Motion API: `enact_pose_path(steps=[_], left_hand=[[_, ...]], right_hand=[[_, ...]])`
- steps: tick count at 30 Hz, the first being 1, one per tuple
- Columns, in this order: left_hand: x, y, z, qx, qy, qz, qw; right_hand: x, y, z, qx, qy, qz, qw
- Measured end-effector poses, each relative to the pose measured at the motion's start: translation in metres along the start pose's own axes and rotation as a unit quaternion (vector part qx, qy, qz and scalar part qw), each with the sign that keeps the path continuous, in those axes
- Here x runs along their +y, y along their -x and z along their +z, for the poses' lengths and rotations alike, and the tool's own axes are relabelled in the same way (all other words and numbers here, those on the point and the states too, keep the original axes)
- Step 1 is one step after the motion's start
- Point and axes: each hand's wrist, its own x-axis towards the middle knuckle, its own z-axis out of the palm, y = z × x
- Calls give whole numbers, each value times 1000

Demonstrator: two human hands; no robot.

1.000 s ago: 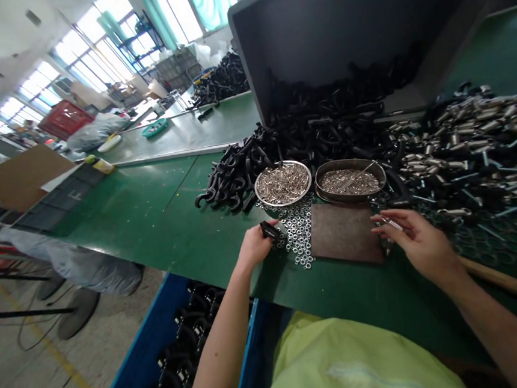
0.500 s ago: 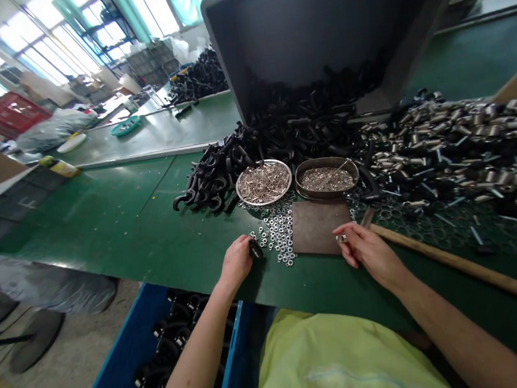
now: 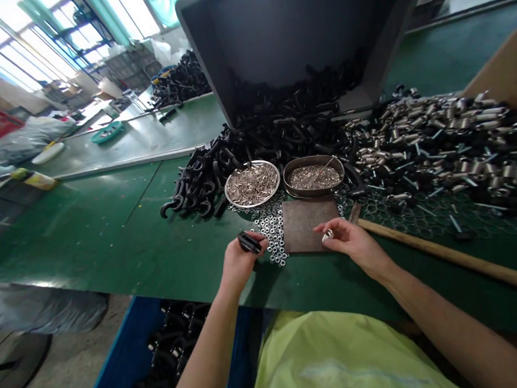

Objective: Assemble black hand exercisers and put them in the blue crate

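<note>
Stretching under bright factory windows, the green work table (image 3: 108, 231) carries heaps of parts. Since a second ago, both hands have drawn nearer together. The left hand (image 3: 240, 262) pinches a small black plastic clip (image 3: 248, 242); the right hand (image 3: 351, 243) grips a small silver metal fitting (image 3: 328, 234) beside the brown square plate (image 3: 306, 223).

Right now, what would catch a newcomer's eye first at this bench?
The tipped grey bin at the back, spilling black hooks across the green table. Right of it lies a heap of silver parts. Up front, the left hand grips a black piece and the right hand pinches a small silver part.
</note>
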Motion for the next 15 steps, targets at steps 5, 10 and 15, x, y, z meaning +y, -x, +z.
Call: enact_pose_path(steps=[5,10,15], left_hand=[[15,22,53,-78,297,-111,945],[18,30,71,-88,366,-148,915],[17,28,68,-96,367,-142,914]], right_hand=[[-9,5,3,-9,-27,-1,1000],[-13,19,9,-77,-103,30,991],[-20,24,15,-140,-118,50,982]])
